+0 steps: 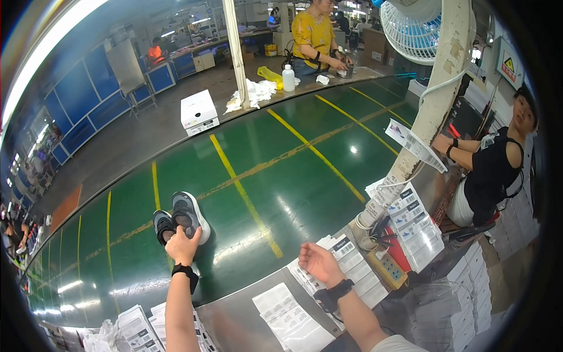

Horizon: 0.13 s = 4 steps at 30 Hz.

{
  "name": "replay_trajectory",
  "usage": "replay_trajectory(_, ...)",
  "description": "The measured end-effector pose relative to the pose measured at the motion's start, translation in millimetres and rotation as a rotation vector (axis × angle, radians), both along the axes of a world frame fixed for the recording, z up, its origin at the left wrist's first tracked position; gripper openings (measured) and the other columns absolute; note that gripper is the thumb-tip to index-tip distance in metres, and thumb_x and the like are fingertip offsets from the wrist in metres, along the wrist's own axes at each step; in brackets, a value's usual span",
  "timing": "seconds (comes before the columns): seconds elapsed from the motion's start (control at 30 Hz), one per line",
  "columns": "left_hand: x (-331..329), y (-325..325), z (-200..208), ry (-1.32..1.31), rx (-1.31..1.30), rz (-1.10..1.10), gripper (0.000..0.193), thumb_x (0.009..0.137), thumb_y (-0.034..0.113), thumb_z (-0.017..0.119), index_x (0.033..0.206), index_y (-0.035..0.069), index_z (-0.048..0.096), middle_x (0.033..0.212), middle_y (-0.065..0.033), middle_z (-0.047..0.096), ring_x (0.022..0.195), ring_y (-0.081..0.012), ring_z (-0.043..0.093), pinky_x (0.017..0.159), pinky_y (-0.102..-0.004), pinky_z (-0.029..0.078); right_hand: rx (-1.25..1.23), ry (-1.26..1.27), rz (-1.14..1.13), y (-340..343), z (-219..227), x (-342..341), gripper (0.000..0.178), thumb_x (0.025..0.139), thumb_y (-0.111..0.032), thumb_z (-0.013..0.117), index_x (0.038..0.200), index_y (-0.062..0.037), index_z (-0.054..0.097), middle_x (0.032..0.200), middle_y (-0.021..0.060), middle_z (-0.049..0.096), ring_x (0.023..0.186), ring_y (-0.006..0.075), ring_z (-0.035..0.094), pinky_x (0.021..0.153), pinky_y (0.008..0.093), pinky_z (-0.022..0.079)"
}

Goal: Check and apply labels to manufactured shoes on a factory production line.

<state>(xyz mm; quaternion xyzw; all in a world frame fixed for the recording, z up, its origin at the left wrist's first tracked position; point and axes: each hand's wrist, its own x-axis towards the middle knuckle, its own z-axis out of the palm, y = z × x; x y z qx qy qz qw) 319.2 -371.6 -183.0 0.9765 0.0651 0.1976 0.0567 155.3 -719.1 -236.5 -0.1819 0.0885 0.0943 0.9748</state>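
Note:
A pair of grey and black sneakers [186, 211] with white soles rests on the green conveyor belt [258, 176]. My left hand [182, 245] grips them at the near end, with fingers at the shoe openings and the thumb up. My right hand [321, 264] is held above printed label sheets [346, 249] at the belt's near edge. Its fingers curl loosely, and nothing shows in them. Dark bands circle both my wrists. Another printed white sheet [293, 317] lies on the metal ledge between my forearms.
A white shoebox [199, 111] stands on the belt's far edge. Beyond it are white cloths [253, 94] and a white bottle [288, 78]. A post [437, 88] with a fan [410, 32] rises at right, near a power strip [387, 268]. Two people work across and to the right.

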Motion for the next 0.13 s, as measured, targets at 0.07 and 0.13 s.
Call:
replay_trajectory(0.07, 0.5, -2.5, 0.6, -0.001, -0.016, -0.006, 0.056, 0.071, 0.060, 0.061, 0.091, 0.009, 0.066, 0.072, -0.0167, 0.067, 0.071, -0.0352, 0.066, 0.065, -0.0438, 0.050, 0.000, -0.002, -0.001, -0.6, -0.2, -0.3, 0.020, 0.094, -0.017, 0.048, 0.101, -0.0011, 0.059, 0.086, 0.0078, 0.061, 0.080, 0.0191, 0.059, 0.075, 0.0329, 0.050)
replay_trajectory(0.13, 1.6, -2.5, -0.9, 0.005, -0.007, -0.007, 0.055, 0.071, 0.060, 0.060, 0.091, 0.009, 0.065, 0.073, -0.0165, 0.067, 0.071, -0.0350, 0.066, 0.065, -0.0439, 0.050, 0.003, -0.009, 0.005, -1.4, -1.7, -0.1, 0.020, 0.094, -0.017, 0.048, 0.101, -0.0014, 0.059, 0.087, 0.0081, 0.061, 0.080, 0.0192, 0.059, 0.076, 0.0330, 0.051)
